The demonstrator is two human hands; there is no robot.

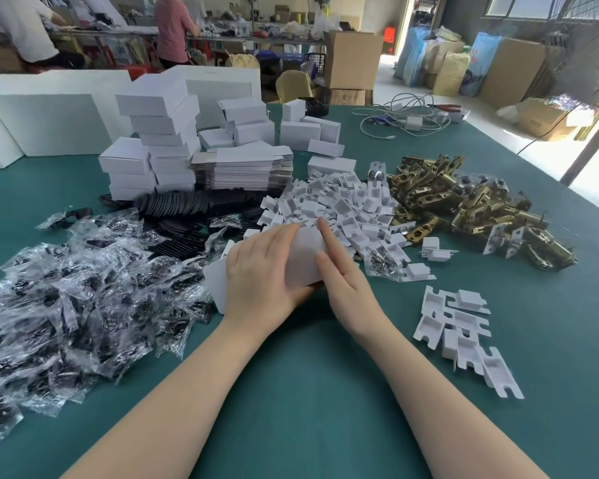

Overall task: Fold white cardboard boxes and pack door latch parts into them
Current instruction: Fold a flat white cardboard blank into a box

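A white cardboard box lies on the green table in front of me, partly folded, with a flap sticking out to the left. My left hand lies over its left half, fingers spread across the top and thumb under the near edge. My right hand presses its straight fingers along the box's right side. Brass door latch parts are heaped at the right. A pile of small white cardboard inserts sits just beyond the box.
Clear bags of dark screws cover the left. Black discs, a stack of flat box blanks and folded white boxes stand behind. More inserts lie at the right. Cables lie far back; people work beyond.
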